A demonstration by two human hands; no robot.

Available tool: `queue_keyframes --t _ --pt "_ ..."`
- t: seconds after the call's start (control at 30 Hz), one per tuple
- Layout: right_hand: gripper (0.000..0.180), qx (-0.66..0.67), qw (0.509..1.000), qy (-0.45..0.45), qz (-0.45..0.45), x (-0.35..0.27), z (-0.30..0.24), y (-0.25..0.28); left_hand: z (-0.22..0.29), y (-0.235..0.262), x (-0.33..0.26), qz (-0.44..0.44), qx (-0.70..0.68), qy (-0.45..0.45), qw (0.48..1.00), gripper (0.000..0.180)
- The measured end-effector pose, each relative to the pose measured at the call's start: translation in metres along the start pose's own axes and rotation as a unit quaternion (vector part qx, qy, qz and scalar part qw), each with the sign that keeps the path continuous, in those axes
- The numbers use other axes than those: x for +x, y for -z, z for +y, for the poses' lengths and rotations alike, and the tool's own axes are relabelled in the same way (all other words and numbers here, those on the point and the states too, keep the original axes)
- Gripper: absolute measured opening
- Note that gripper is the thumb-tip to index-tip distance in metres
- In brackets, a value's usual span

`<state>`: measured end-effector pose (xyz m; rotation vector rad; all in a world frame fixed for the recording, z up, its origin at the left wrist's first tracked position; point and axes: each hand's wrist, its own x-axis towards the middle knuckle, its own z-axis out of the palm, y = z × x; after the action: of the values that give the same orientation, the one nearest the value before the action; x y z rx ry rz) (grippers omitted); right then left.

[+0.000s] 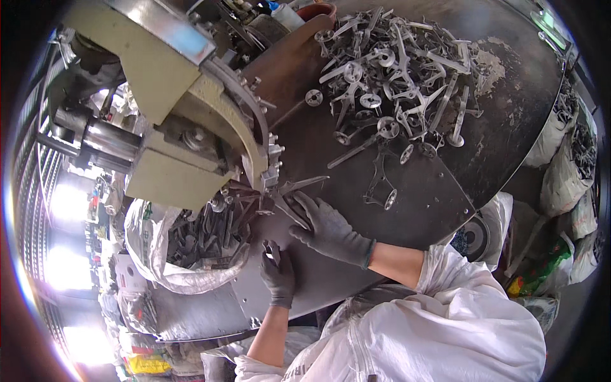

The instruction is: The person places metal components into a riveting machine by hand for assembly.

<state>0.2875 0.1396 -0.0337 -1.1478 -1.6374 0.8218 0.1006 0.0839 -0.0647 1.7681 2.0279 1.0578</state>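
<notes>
My right hand (328, 234), in a grey glove, is closed on a grey cast-metal bracket (283, 205). One arm of the bracket reaches out to the right, and its far end lies against the tooling (272, 167) of a cream-coloured machine (172, 102). My left hand (277, 277), gloved too, is lower and to the left over the table. Its fingers are curled together around something small and partly shiny that I cannot make out. Beyond my right hand, a similar bracket (380, 181) with a round end lies on the table.
A big heap of cast-metal brackets (398, 83) covers the far part of the dark metal table (420, 204). At the left, a white woven sack (191, 278) holds many grey metal pieces. More filled sacks (563, 184) stand past the table's right edge.
</notes>
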Motion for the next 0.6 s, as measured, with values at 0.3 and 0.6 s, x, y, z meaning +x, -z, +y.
queue_keyframes --t 0.3,0.6 --pt "0.030 -0.221 0.968 0.117 0.014 0.060 -0.026 0.039 -0.002 0.004 -0.007 -0.024 0.012 0.021 0.999 0.030" --pt "0.018 0.044 0.977 -0.093 -0.187 0.055 0.016 0.017 0.005 0.003 -0.006 -0.010 0.012 0.000 1.000 0.030"
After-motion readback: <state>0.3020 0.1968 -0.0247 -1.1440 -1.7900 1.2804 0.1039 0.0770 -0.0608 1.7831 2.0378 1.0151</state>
